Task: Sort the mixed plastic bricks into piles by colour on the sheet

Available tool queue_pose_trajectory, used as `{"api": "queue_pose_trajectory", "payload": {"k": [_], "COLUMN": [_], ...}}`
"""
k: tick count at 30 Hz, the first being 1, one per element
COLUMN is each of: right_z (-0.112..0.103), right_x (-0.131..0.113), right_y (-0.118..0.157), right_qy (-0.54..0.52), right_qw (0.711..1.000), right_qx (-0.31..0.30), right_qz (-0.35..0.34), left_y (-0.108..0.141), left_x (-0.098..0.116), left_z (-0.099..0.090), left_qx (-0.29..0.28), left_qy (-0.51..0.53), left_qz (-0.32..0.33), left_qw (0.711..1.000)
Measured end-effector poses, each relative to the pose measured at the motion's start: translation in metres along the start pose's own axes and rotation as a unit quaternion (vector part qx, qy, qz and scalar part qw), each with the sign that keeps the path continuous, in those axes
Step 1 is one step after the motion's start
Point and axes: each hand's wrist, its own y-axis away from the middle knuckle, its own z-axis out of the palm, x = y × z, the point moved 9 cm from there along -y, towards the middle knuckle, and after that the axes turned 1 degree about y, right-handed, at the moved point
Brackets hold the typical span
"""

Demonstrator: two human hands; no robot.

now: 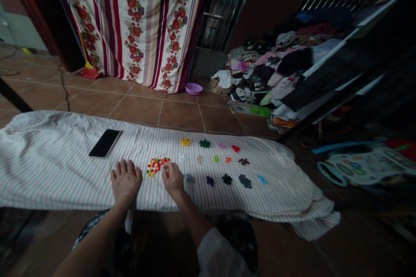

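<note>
My left hand [126, 179] lies flat on the striped cloth with its fingers stretched out, holding nothing. My right hand [173, 178] has its fingers pinched at the right edge of a mixed pile of small red, yellow, orange and green pieces [156, 166]. What sits between those fingertips is too small to make out. Right of this hand, little pieces are grouped by colour: yellow [186, 142], dark green [204, 143], red [235, 149], brown [244, 162], black [227, 178], dark grey [245, 181] and blue [262, 179], among others. Grey pieces [190, 178] are nearest to it.
A phone [105, 143] rests on the striped cloth [61, 160], beyond my left hand. On the tiled floor past the table stand a purple basin [193, 89] and a red broom [89, 72]. Heaped clothes [279, 62] lie at the back right.
</note>
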Motion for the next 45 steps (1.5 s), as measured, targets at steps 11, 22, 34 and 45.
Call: {"api": "queue_pose_trajectory", "payload": {"k": [11,22,34,45], "right_z": [-0.033,-0.099,-0.14,-0.129], "right_x": [0.009,0.107,0.205,0.214], "right_y": [-0.005,-0.06,-0.105,-0.126], "right_qy": [-0.07,-0.057,0.089,0.119], "right_qw": [0.997,0.987,0.962,0.962], "right_qx": [0.036,0.115,0.084,0.049], "right_qz": [-0.01,0.1,0.245,0.242], "left_y": [-0.001,-0.001,-0.003,-0.003], "left_x": [0.0,0.003,0.003,0.001], "left_z": [0.001,-0.001,0.001,0.004], "left_qx": [0.002,-0.006,-0.031,-0.037], "left_qy": [0.011,-0.024,-0.013,-0.032], "left_qz": [0.005,0.012,-0.005,-0.009], "left_qw": [1.0,1.0,0.999,0.999]}}
